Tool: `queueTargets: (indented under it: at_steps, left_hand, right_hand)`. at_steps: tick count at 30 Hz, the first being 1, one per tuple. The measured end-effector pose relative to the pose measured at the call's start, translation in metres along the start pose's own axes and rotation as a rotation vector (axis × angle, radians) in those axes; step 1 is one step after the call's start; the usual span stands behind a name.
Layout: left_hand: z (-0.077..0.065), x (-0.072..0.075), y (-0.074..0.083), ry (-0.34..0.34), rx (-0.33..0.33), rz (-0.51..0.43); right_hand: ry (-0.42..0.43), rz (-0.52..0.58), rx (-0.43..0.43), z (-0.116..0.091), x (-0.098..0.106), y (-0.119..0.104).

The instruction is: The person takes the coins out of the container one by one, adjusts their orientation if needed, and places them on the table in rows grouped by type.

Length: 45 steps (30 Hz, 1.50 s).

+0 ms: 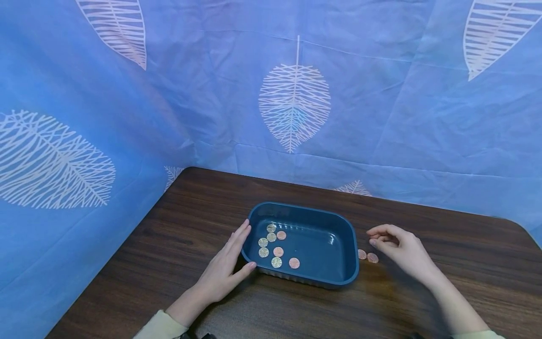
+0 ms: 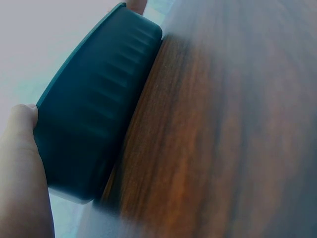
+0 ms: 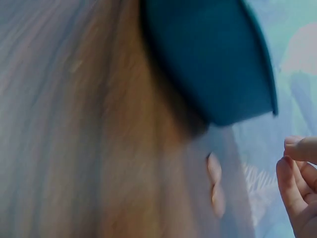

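Observation:
A blue rectangular tray (image 1: 316,276) sits on the dark wooden table, holding several gold-coloured coins (image 1: 263,252) and three copper-coloured coins (image 1: 294,263) toward its left end. Against that end my left hand (image 1: 223,268) rests with straight fingers, its thumb (image 2: 22,124) on the near wall close to the rim. My right hand (image 1: 404,249) hovers just right of the tray. Its fingers bend loosely toward the thumb, with a small gap and no coin visible between the tips. Below those fingertips, two copper-coloured coins (image 1: 372,258) lie side by side on the table by the tray's right wall.
The wooden table (image 1: 203,207) reaches out around the tray on all sides, with rounded far corners. Behind and to the left hangs a blue cloth (image 1: 220,94) with white leaf prints. Pale sleeves (image 1: 163,325) show at the bottom edge.

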State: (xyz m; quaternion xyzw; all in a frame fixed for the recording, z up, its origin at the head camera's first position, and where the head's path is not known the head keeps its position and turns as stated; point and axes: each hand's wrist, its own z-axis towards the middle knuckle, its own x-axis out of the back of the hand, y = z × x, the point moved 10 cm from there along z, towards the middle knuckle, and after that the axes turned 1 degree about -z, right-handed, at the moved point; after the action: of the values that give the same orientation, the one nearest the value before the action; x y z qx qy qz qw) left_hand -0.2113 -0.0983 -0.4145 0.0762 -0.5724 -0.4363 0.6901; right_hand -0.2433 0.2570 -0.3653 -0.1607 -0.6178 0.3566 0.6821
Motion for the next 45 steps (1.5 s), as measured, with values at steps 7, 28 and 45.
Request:
queueTargets:
  at_steps: [7, 28, 45]
  left_hand:
    - [0.000, 0.000, 0.000, -0.002, 0.011, 0.004]
    - [-0.002, 0.000, 0.000, 0.013, 0.001, 0.009]
    - [0.000, 0.001, -0.001, 0.003, 0.001, 0.011]
  right_hand:
    - [-0.069, 0.195, 0.025, 0.015, -0.018, -0.033]
    - [-0.444, 0.246, 0.206, 0.049, -0.140, -0.103]
    - [-0.592, 0.128, 0.260, 0.042, -0.163, -0.099]
